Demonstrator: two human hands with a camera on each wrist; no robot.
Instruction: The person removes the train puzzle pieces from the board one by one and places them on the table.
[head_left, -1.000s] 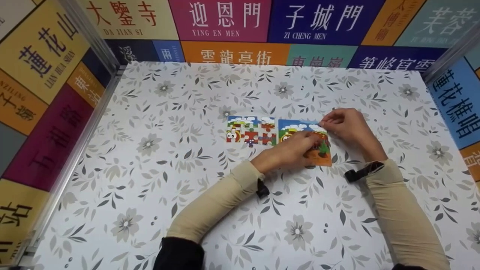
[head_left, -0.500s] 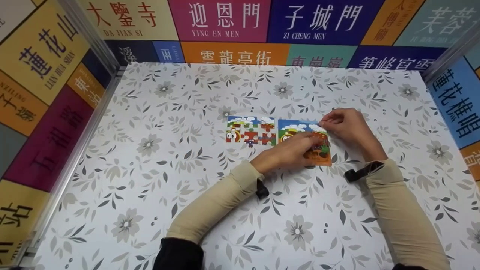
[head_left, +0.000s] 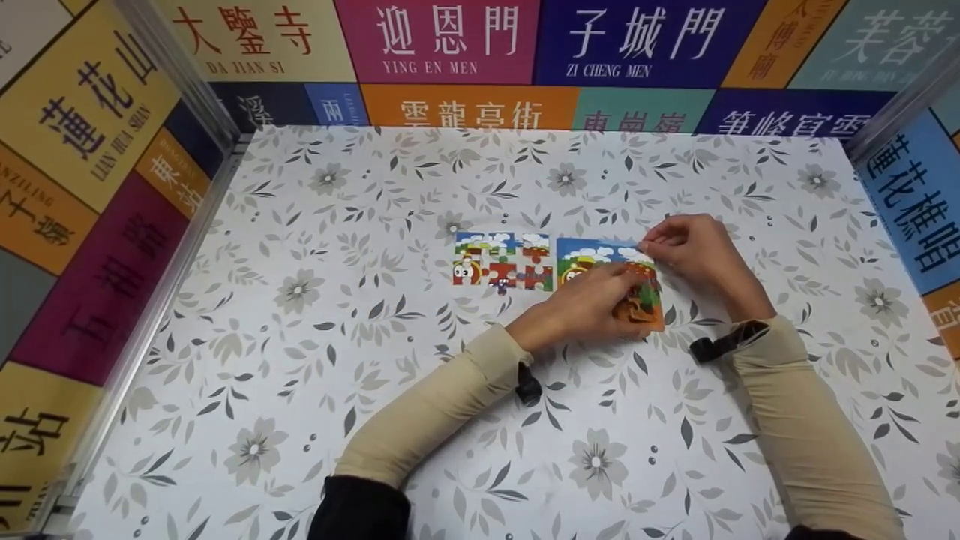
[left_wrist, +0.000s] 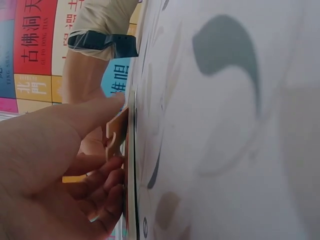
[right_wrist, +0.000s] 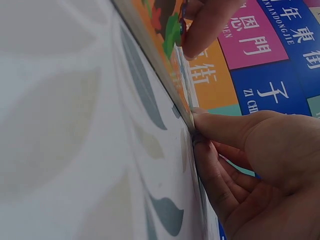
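Observation:
A square puzzle board (head_left: 600,247), printed with blue sky, white clouds and an orange ground, lies flat on the patterned table. My left hand (head_left: 581,304) is over its middle and front part, hiding much of the picture. In the left wrist view, that hand pinches a puzzle piece (left_wrist: 116,132) with a knobbed edge between thumb and fingers, right at the board's surface. My right hand (head_left: 686,244) pinches the board's far right corner, thumb against the edge in the right wrist view. Left of the board, several loose puzzle pieces (head_left: 501,270) lie in rows.
The white table (head_left: 420,420) bears a grey flower and leaf print. Colourful sign panels (head_left: 450,45) stand behind it and along both sides. Black wrist straps (head_left: 712,349) sit at my beige sleeves (head_left: 435,405).
My left hand has shifted slightly to the right and toward me, and the picture showing by its fingers has changed as the puzzle piece turned. The right hand stays at the corner.

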